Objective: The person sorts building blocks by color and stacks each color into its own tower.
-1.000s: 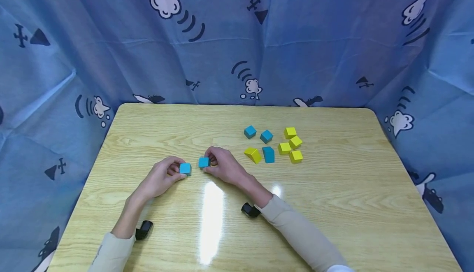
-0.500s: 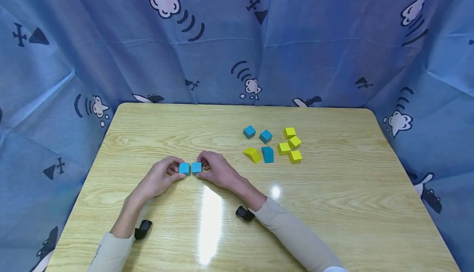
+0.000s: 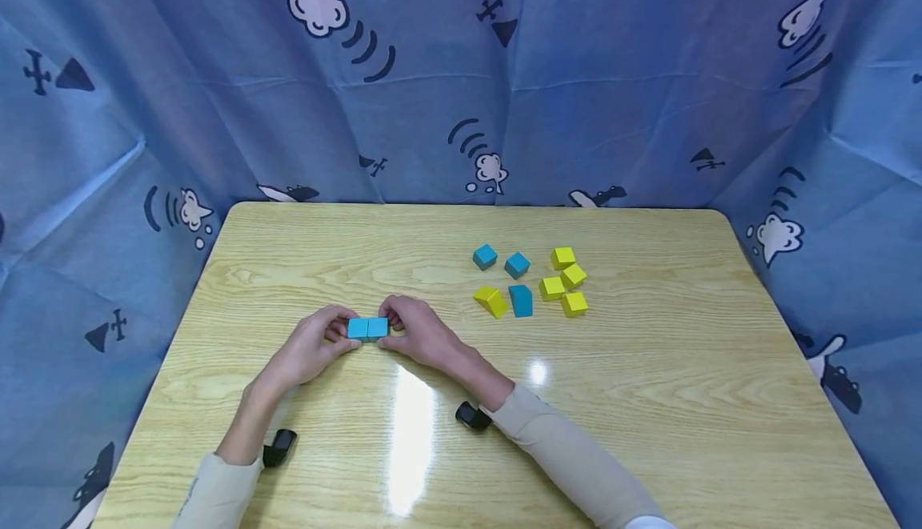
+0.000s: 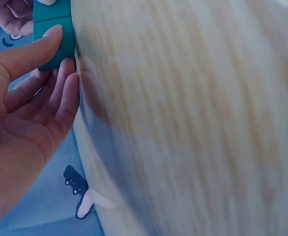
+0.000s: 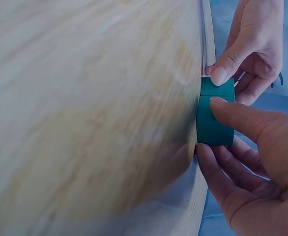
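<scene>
Two blue cubes stand side by side on the table, their faces touching. My left hand [image 3: 314,345] pinches the left blue cube [image 3: 358,329] between thumb and fingers. The right blue cube [image 3: 378,328] is pinched by my right hand [image 3: 423,333] from its right side. In the left wrist view the thumb lies on the near face of the left cube [image 4: 65,46], whose seam with its neighbour shows above. The right wrist view has the right thumb on the right cube [image 5: 215,123], with fingertips low by the tabletop. The cubes' far faces are hidden.
To the right on the wooden table [image 3: 648,401] lie two more blue cubes [image 3: 485,257], a blue wedge-like block [image 3: 521,301], a yellow notched block [image 3: 491,302] and several yellow cubes [image 3: 574,304]. A patterned blue cloth [image 3: 432,73] hangs behind the table.
My right hand has moved left with its blue cube, closing the gap until it touches the left cube. My left hand and its cube have stayed in place.
</scene>
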{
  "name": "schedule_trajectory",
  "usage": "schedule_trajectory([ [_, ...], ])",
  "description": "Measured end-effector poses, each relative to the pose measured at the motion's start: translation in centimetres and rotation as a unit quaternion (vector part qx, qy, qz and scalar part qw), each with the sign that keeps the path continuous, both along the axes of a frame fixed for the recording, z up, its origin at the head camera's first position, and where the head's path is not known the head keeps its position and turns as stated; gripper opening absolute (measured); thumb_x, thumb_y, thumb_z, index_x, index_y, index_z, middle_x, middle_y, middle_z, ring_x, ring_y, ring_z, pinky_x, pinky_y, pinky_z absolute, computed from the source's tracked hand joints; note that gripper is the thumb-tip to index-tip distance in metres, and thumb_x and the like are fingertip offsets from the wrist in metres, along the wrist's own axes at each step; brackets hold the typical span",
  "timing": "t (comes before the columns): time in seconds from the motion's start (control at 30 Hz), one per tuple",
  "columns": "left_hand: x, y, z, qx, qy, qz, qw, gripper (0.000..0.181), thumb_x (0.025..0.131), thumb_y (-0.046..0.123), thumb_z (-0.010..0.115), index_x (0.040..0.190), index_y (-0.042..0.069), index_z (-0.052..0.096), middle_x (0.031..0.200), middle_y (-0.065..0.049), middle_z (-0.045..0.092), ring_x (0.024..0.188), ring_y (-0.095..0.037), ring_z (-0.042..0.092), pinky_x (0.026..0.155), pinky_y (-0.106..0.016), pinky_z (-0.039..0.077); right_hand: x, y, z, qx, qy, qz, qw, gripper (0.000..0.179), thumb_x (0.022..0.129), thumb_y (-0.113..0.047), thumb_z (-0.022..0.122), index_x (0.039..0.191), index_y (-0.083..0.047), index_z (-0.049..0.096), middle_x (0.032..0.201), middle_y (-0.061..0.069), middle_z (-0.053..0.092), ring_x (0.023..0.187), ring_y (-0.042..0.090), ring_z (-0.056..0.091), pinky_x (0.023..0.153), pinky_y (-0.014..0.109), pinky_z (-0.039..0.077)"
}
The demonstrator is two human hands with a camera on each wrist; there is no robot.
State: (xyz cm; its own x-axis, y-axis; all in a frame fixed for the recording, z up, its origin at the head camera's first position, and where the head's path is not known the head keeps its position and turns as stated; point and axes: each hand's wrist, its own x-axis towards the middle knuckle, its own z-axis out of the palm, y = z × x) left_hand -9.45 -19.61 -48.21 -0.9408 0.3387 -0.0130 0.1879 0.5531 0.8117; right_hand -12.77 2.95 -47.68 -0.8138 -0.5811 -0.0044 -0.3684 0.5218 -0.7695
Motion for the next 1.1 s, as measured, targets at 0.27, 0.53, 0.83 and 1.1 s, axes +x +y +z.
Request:
schedule_trajectory([
  [0.27,0.1,-0.1,-0.2,-0.006,0.002,0.0,1.0,0.034,0.09,-0.002,0.077,0.121,-0.006,0.063,0.1,-0.01,0.065,0.087,-0.019,0.064,0.076,-0.029,0.056,-0.1,0.1,0.0,0.009,-0.017,0.011,0.9998,0.044,0.088,-0.015,0.085,0.122,-0.001,0.061,0.111,0.008,0.065,0.103,0.021,0.063,0.09,0.026,0.052],
  [0.53,0.0,-0.2,-0.3,-0.009,-0.012,0.003,0.9999,0.035,0.09,0.001,0.077,0.121,-0.006,0.063,0.101,-0.01,0.065,0.089,-0.02,0.063,0.079,-0.031,0.056,-0.8,1.4,0.8,0.034,-0.004,0.018,0.9992,0.056,0.091,-0.033,0.081,0.132,-0.003,0.06,0.125,0.01,0.065,0.115,0.022,0.06,0.099,0.033,0.05],
  [0.83,-0.1,-0.1,-0.1,0.0,-0.033,0.006,0.9994,0.036,0.091,0.003,0.077,0.123,-0.005,0.063,0.106,-0.011,0.066,0.094,-0.023,0.064,0.084,-0.036,0.056,-2.1,2.9,1.4,0.021,0.013,-0.004,0.9997,0.043,0.102,-0.033,0.067,0.131,-0.002,0.063,0.126,0.013,0.065,0.118,0.026,0.06,0.102,0.039,0.048],
  [1.1,-0.2,-0.2,-0.1,0.006,-0.04,0.007,0.9991,0.036,0.092,0.004,0.077,0.124,-0.005,0.063,0.105,-0.012,0.064,0.094,-0.024,0.063,0.084,-0.037,0.056,-3.5,4.4,1.5,0.029,0.071,-0.01,0.997,0.034,0.101,-0.017,0.068,0.13,0.001,0.063,0.126,0.015,0.064,0.119,0.027,0.059,0.103,0.04,0.048],
])
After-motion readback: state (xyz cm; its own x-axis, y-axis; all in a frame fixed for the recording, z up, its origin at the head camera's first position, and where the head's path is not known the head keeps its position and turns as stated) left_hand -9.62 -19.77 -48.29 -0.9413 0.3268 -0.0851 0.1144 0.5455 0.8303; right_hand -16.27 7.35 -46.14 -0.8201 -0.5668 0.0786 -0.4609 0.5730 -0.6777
